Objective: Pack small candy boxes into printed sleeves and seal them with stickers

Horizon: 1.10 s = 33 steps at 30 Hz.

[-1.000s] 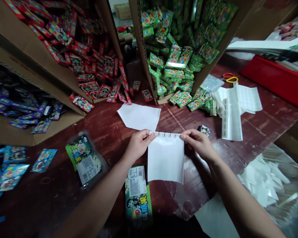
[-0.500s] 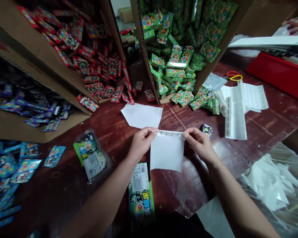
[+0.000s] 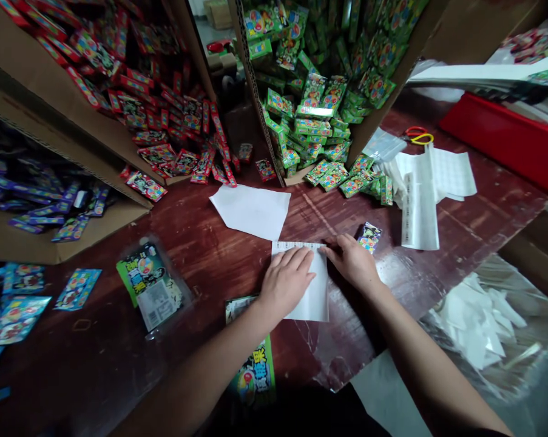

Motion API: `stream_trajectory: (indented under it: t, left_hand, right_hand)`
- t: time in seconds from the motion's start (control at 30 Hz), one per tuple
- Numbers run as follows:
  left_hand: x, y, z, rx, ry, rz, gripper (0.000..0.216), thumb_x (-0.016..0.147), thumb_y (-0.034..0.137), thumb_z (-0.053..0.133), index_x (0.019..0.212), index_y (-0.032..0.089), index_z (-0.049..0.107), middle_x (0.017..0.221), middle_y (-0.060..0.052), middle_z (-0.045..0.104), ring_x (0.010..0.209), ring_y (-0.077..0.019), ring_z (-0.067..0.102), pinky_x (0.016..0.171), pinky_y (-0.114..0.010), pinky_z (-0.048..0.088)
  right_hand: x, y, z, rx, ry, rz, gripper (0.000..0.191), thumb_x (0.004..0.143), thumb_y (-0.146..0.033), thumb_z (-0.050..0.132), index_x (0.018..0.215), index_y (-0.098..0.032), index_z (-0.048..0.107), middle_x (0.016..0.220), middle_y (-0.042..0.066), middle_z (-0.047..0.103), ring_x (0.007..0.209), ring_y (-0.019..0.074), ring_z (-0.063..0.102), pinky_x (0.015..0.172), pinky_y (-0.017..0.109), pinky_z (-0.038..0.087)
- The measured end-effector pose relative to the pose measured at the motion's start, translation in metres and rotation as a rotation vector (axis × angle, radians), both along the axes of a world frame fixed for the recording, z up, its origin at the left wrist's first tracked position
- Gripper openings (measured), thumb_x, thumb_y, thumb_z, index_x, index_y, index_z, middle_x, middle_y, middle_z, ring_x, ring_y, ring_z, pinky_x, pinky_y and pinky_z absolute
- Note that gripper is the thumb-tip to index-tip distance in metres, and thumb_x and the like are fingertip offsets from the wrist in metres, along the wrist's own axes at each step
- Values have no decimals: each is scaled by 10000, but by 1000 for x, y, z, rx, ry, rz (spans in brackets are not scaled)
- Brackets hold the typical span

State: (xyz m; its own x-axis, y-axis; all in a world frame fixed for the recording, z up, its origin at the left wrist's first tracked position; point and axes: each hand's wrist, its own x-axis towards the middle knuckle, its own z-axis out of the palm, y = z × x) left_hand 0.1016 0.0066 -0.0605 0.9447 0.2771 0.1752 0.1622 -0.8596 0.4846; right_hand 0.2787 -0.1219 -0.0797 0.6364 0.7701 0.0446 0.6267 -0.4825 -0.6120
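A white paper sheet [image 3: 318, 291] with a printed strip along its top edge lies flat on the dark red table [image 3: 201, 255]. My left hand [image 3: 286, 280] rests on it palm down with fingers stretched out. My right hand [image 3: 353, 262] touches the sheet's upper right corner, fingers loosely curled on the table. A small candy packet [image 3: 369, 236] lies just beyond my right hand. Another white sheet [image 3: 250, 209] lies further back. A green bagged pack [image 3: 254, 373] sits under my left forearm, and a second one [image 3: 148, 286] is to the left.
Tilted cardboard boxes spill red packets [image 3: 173, 133], green packets [image 3: 319, 121] and purple packets [image 3: 41, 200]. Blue packets [image 3: 19, 303] lie at left. White label sheets [image 3: 431, 182] and scissors [image 3: 416, 135] are at back right, a red tray [image 3: 505, 145] beyond, paper scraps in plastic [image 3: 483, 328] at right.
The sheet, held up by its top edge between both hands, has been laid flat on the table. My left hand opened and now presses on it; the right let go of the edge.
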Motion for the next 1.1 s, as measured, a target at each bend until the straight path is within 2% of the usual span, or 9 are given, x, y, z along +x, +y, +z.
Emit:
stream_trajectory:
  t: [0.13, 0.3, 0.4, 0.57, 0.7, 0.8, 0.9, 1.1]
  left_hand:
    - [9, -8, -12, 93, 83, 22, 484, 946, 310, 603, 1415, 213, 531, 1457, -121, 569, 1368, -319, 468, 1135, -491, 334]
    - [7, -10, -11, 262, 142, 30, 446, 990, 366, 542, 1400, 191, 536, 1441, -85, 582, 1344, -280, 472, 1223, -555, 239]
    - [3, -17, -13, 309, 151, 47, 405, 1010, 359, 508, 1379, 200, 553, 1423, -79, 593, 1317, -271, 489, 1224, -574, 245]
    - [-1, -21, -14, 336, 135, 49, 367, 1031, 339, 462, 1361, 217, 567, 1382, -83, 619, 1285, -258, 517, 1217, -570, 269]
    - [-1, -19, -13, 337, 124, 53, 368, 1028, 335, 476, 1364, 209, 559, 1391, -80, 615, 1303, -254, 509, 1229, -595, 233]
    - [0, -18, -13, 348, 102, 44, 338, 1027, 325, 481, 1333, 220, 580, 1396, -76, 612, 1317, -246, 506, 1241, -602, 198]
    - [2, -17, -14, 346, 88, 50, 313, 1026, 318, 482, 1299, 223, 601, 1399, -72, 608, 1318, -237, 509, 1235, -556, 246]
    - [8, -15, -12, 347, 114, 51, 329, 1006, 310, 505, 1308, 215, 593, 1450, -94, 561, 1353, -262, 482, 1201, -531, 303]
  right_hand:
    - [11, -8, 3, -10, -44, 23, 411, 912, -546, 620, 1168, -225, 638, 1046, 91, 680, 946, 266, 661, 758, 378, 518]
    - [14, -1, 10, -47, -66, 64, 306, 962, -464, 566, 1140, -230, 653, 1056, 91, 684, 953, 249, 665, 766, 356, 521]
    - [9, 7, 12, -81, -61, 103, 299, 937, -465, 609, 1123, -239, 671, 1055, 84, 686, 906, 236, 668, 745, 341, 506]
    - [-1, 11, 8, -96, -23, 138, 200, 910, -390, 658, 1031, -231, 668, 904, 38, 683, 820, 207, 650, 708, 316, 481]
    - [-2, 13, 6, -68, 2, 137, 115, 903, -341, 656, 909, -228, 642, 951, 46, 672, 897, 205, 639, 771, 306, 478]
    - [0, 16, 6, -60, 40, 144, 102, 901, -320, 648, 869, -227, 624, 881, 21, 680, 813, 178, 638, 721, 276, 472]
    - [3, 19, 6, -74, 69, 146, 92, 910, -305, 625, 866, -225, 622, 803, -1, 686, 698, 155, 625, 639, 259, 448]
    - [12, 22, 11, -127, 52, 186, 190, 973, -359, 553, 912, -228, 676, 896, 50, 734, 810, 197, 678, 694, 287, 461]
